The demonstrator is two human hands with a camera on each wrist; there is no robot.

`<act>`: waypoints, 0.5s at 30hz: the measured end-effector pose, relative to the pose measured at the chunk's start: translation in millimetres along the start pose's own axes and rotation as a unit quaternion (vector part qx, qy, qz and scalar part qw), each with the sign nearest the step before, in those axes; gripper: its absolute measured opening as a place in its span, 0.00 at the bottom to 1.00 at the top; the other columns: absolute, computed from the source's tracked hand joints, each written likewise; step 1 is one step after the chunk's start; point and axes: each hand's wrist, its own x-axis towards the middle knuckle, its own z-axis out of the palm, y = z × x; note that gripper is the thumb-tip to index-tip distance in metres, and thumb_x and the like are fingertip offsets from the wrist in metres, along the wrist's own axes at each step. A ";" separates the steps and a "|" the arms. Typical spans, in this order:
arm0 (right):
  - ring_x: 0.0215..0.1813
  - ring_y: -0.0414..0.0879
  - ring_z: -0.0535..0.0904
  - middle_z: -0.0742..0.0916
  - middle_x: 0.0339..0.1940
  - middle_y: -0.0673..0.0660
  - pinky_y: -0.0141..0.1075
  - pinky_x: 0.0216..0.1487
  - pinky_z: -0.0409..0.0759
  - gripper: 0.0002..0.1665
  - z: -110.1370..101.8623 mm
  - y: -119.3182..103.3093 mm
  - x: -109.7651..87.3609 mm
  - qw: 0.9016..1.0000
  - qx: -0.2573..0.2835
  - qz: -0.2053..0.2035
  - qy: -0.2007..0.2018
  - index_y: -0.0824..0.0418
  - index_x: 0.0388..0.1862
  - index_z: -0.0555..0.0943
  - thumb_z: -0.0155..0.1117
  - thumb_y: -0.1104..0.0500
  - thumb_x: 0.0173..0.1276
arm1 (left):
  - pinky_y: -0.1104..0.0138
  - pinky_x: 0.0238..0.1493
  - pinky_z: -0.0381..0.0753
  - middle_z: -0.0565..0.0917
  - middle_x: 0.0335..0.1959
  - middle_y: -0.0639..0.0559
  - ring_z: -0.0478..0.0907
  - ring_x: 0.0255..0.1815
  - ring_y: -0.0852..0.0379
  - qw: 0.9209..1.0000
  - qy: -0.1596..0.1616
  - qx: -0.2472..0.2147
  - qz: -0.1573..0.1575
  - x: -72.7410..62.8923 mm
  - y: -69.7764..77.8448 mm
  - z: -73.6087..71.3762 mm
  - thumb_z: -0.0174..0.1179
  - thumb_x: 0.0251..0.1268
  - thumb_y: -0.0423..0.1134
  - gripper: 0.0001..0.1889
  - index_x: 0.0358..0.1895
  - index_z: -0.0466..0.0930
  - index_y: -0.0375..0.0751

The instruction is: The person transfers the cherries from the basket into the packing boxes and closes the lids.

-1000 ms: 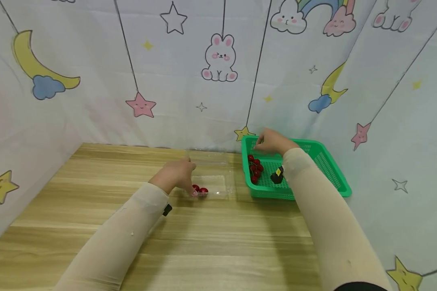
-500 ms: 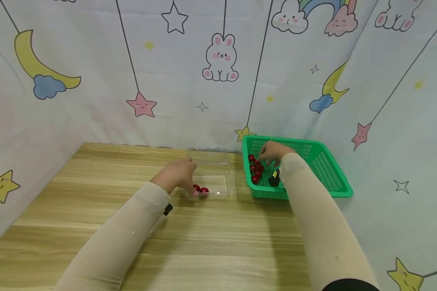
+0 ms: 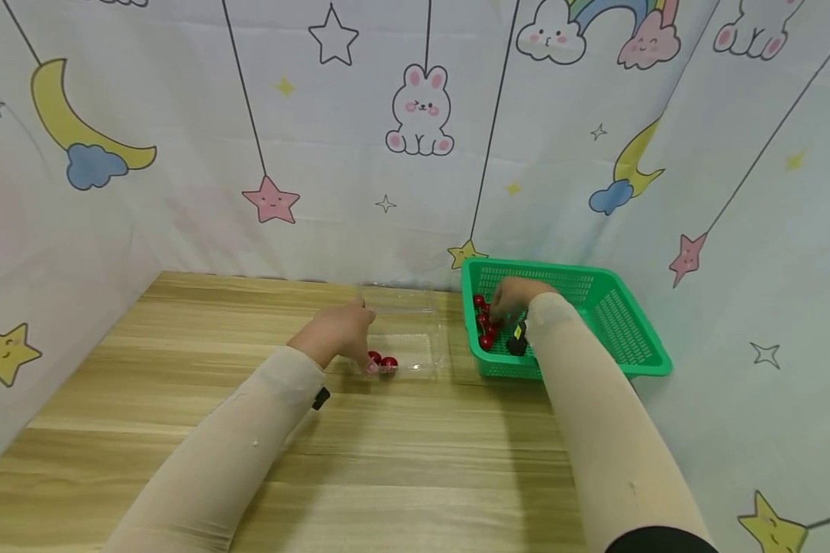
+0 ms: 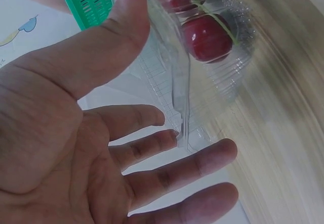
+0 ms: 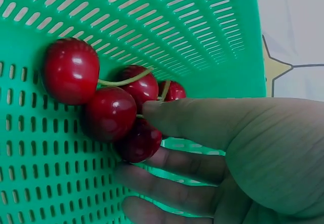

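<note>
My left hand (image 3: 336,332) is at the left side of a clear plastic box (image 3: 415,349). In the left wrist view its fingers stretch out under the box's edge, with the thumb beside the wall. Two red cherries (image 4: 207,38) with green stems lie inside. My right hand (image 3: 515,298) reaches into a green basket (image 3: 615,322) among several cherries (image 3: 486,341). In the right wrist view the thumb tip touches the bunch near a lower cherry (image 5: 139,142), and the loosely extended fingers lie beneath it. No firm grip shows.
The basket stands at the back right of the wooden table (image 3: 387,461), against a patterned cloth backdrop (image 3: 332,138). The clear box lies left of it, its raised lid (image 3: 401,298) toward the backdrop.
My right hand has come down from above the basket's back rim into the basket, to the cherries. The left hand and the box's cherries have stayed in place.
</note>
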 end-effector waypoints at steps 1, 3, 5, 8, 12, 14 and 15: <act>0.47 0.51 0.95 0.85 0.29 0.50 0.42 0.48 0.87 0.20 0.2 0.4 0.1 1.000 -0.005 -0.001 -0.007 0.55 0.27 0.84 0.69 0.58 0.85 | 0.37 0.82 0.77 0.60 0.93 0.34 0.72 0.86 0.32 1.000 0.000 0.000 0.000 -0.3 0.4 -0.2 0.87 0.59 0.61 0.59 0.89 0.68 0.40; 0.45 0.50 0.94 0.80 0.24 0.49 0.43 0.46 0.84 0.23 0.7 1.3 0.5 1.000 -0.011 0.002 -0.012 0.53 0.24 0.80 0.69 0.58 0.86 | 0.37 0.81 0.77 0.60 0.93 0.34 0.73 0.86 0.32 1.000 0.000 0.002 0.000 -0.4 1.1 -0.5 0.87 0.60 0.61 0.59 0.89 0.68 0.40; 0.44 0.49 0.93 0.81 0.26 0.49 0.42 0.45 0.84 0.22 0.5 2.3 0.6 1.000 -0.010 0.006 -0.010 0.52 0.25 0.82 0.69 0.59 0.85 | 0.37 0.81 0.78 0.61 0.93 0.35 0.73 0.86 0.32 1.000 0.001 0.004 0.001 -0.5 1.6 -0.6 0.87 0.60 0.61 0.58 0.89 0.68 0.40; 0.46 0.50 0.92 0.90 0.41 0.54 0.40 0.44 0.89 0.12 -1.5 2.5 -1.0 1.000 -0.007 0.014 -0.002 0.55 0.36 0.91 0.69 0.59 0.84 | 0.37 0.81 0.78 0.61 0.93 0.35 0.74 0.85 0.32 1.000 0.001 0.004 0.002 -0.4 2.2 -0.9 0.87 0.60 0.61 0.59 0.89 0.68 0.40; 0.50 0.53 0.93 0.91 0.55 0.58 0.41 0.43 0.92 0.09 -7.7 -1.2 -7.0 1.000 0.007 0.018 0.015 0.58 0.48 0.94 0.68 0.59 0.83 | 0.37 0.80 0.79 0.61 0.93 0.34 0.75 0.84 0.32 1.000 0.000 0.004 0.001 -1.2 2.3 -1.7 0.87 0.59 0.61 0.59 0.89 0.68 0.39; 0.50 0.54 0.93 0.91 0.51 0.56 0.42 0.42 0.92 0.09 -11.8 -5.1 -10.7 1.000 0.010 0.015 0.024 0.58 0.46 0.93 0.67 0.59 0.83 | 0.37 0.81 0.78 0.61 0.93 0.34 0.74 0.85 0.32 1.000 -0.001 0.003 0.000 -1.7 2.4 -2.1 0.88 0.59 0.60 0.59 0.89 0.68 0.39; 0.49 0.56 0.92 0.90 0.46 0.56 0.43 0.41 0.91 0.10 -13.7 -7.3 -12.4 1.000 0.007 0.013 0.026 0.59 0.41 0.91 0.66 0.60 0.83 | 0.37 0.81 0.78 0.61 0.93 0.34 0.74 0.85 0.32 1.000 -0.002 0.003 -0.001 -2.1 2.4 -2.4 0.87 0.59 0.60 0.59 0.89 0.68 0.39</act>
